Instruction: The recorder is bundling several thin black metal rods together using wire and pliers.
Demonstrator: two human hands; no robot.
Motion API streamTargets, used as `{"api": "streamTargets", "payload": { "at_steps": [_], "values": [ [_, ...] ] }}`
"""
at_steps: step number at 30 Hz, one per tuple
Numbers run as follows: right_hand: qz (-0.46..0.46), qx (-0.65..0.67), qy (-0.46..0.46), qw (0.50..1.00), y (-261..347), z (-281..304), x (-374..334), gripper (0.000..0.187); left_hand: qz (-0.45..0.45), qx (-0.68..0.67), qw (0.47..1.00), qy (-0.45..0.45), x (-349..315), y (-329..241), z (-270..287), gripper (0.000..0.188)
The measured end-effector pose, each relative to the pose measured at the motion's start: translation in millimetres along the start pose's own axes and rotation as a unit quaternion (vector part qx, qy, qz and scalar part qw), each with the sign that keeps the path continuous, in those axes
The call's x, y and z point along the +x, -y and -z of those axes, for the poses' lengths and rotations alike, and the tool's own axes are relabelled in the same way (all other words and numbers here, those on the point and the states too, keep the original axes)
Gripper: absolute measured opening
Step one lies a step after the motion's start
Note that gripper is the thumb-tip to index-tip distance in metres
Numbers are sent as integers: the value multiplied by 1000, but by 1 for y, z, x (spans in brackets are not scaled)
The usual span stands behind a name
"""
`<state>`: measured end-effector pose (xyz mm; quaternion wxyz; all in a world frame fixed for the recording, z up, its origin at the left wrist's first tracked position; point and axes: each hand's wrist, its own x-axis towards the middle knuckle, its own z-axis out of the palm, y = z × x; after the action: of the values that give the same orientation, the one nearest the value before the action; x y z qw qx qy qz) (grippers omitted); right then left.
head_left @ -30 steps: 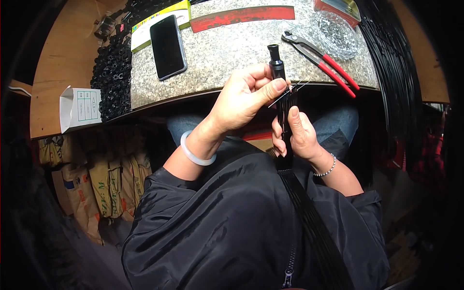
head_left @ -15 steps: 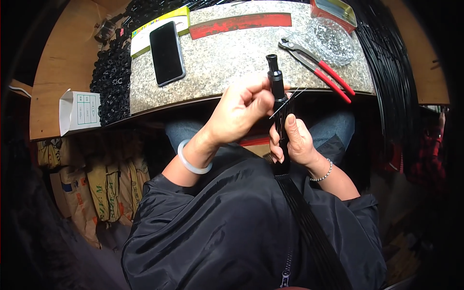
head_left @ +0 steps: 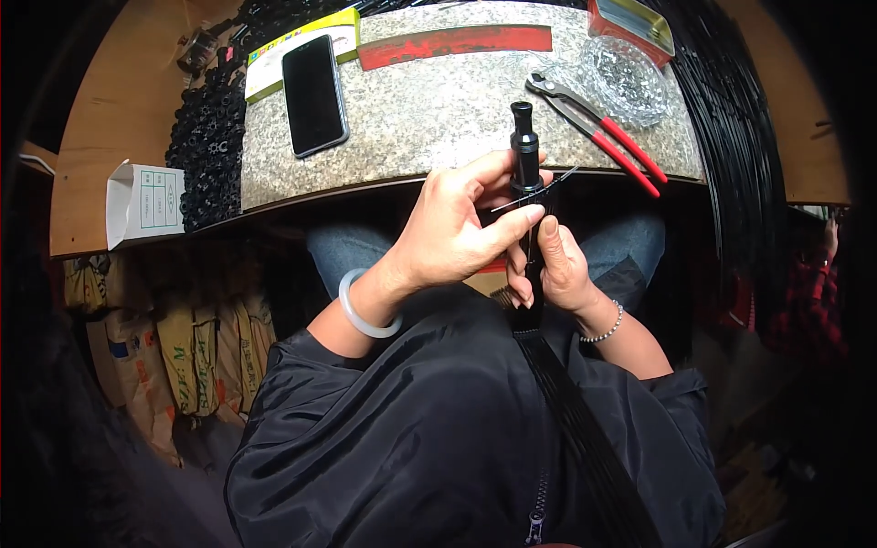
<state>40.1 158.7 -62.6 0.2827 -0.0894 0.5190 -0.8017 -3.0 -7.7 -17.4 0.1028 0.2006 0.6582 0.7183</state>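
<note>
A black tubular fitting (head_left: pixel 524 160) with a flared top stands upright in front of me, above the bench's near edge. My left hand (head_left: pixel 466 219) is closed around its lower part, fingers behind and thumb across the front. A thin metal wire (head_left: pixel 568 173) crosses the fitting at a slant beside that thumb. Just below, my right hand (head_left: pixel 565 267) grips the upper end of a bundle of long thin black rods (head_left: pixel 585 416), thumb pointing up. The bundle hangs down across my lap. Where the rods meet the fitting is partly hidden by my fingers.
Red-handled pincers (head_left: pixel 598 132), a clear glass dish (head_left: pixel 626 82), a red tin (head_left: pixel 630 27), a red strip (head_left: pixel 457 46) and a phone (head_left: pixel 315 96) lie on the speckled bench (head_left: pixel 411 119). Small black parts (head_left: pixel 206 137) are heaped left; more black rods (head_left: pixel 731 137) hang right.
My left hand has moved slightly right and its thumb has stretched across the base of the fitting. The wire now lies at a flatter slant. My right hand keeps its grip.
</note>
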Motion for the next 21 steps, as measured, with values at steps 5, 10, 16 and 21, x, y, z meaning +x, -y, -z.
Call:
{"api": "streamTargets", "payload": {
  "at_steps": [5, 10, 16, 21],
  "values": [
    [2, -12, -6, 1000, 1, 0, -1, 66, 77, -20, 996, 28, -1, -9, 1, 42],
    [-2, 5, -6, 1000, 1, -1, -1, 65, 125, -48, 991, 29, -4, -11, 3, 42],
    [-9, 15, 7, 1000, 2, 0, -2, 65, 129, -127, 982, 44, -1, -11, 6, 40],
    [-3, 7, 13, 1000, 3, -3, -2, 62, 119, -168, 977, 53, 3, -7, 11, 37]
  ]
}}
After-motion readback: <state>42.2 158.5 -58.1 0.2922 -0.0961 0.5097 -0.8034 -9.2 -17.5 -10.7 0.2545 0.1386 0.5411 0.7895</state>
